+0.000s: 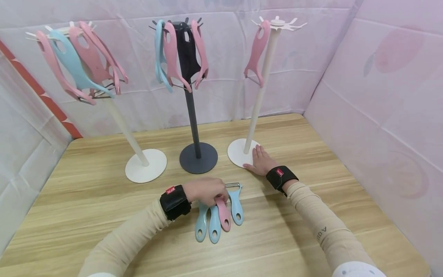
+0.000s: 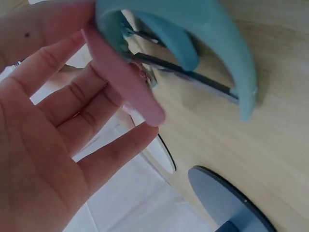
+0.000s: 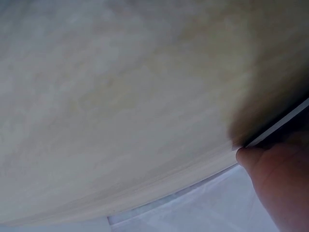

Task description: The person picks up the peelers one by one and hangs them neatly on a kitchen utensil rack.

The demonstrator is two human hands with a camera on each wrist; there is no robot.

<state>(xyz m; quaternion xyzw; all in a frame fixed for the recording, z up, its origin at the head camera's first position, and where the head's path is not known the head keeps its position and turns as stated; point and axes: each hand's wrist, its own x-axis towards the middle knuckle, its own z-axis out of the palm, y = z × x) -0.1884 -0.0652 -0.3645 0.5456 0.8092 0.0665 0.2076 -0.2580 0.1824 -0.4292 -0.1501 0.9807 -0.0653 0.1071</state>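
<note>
My left hand (image 1: 207, 191) is over a row of Y-shaped peelers on the table. Its thumb and fingers pinch a pink peeler (image 1: 223, 216) near the head, a grip seen closer in the left wrist view, where the pink peeler (image 2: 123, 82) lies against the fingers. Two light blue peelers lie left of it, one of them the nearer blue peeler (image 1: 214, 227); another blue peeler (image 1: 237, 207) is at its right. My right hand (image 1: 263, 161) rests with extended fingers on the round base (image 1: 237, 152) of the right white stand.
One pink peeler (image 1: 257, 50) hangs on the right stand. A black stand (image 1: 194, 115) in the middle carries blue, pink and black peelers. The left white stand (image 1: 126, 130) holds pink ones and a blue one. Fabric walls (image 1: 387, 96) border the wooden table (image 1: 86, 184).
</note>
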